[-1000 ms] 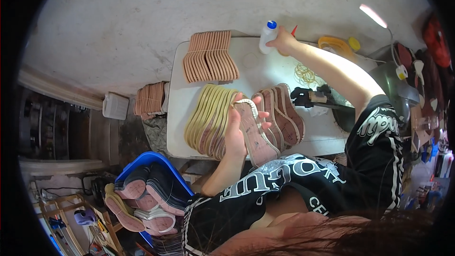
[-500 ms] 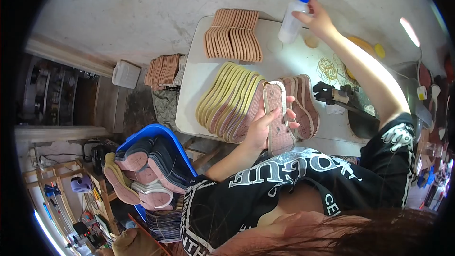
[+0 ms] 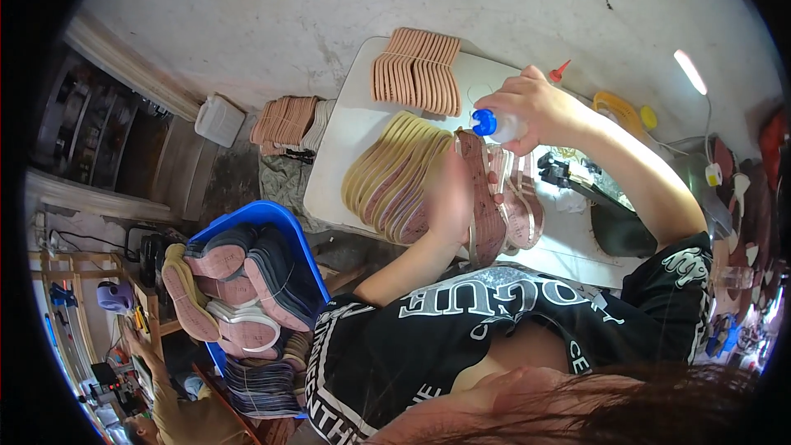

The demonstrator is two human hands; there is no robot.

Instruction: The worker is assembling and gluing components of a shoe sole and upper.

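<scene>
My left hand [image 3: 449, 194], partly blurred, grips a pinkish insole [image 3: 487, 227] above the table's front edge, with fingertips showing at its right side. In my right hand [image 3: 544, 111] is a translucent white squeeze bottle [image 3: 512, 125]. It is tipped over, its blue cap pointing left beside the far end of the insole. Whether anything comes out of it I cannot tell. Just left of my left hand stands a fanned row of yellow-edged insoles [image 3: 375, 165]. More pink insoles [image 3: 523, 210] lie to the right of the held one.
A banded bundle of tan insoles [image 3: 416, 70] sits at the back of the white table [image 3: 329, 189]. A black clamp-like device [image 3: 559, 170] is at the right, near a red nozzle [image 3: 561, 71] and yellow basket [image 3: 614, 105]. A blue bin [image 3: 301, 239] holds stacked insoles. Another person [image 3: 185, 412] is lower left.
My right hand has brought the bottle nearer and tipped it from upright to sideways, close to the insole. The insole has turned in my left hand. Another person shows more at lower left.
</scene>
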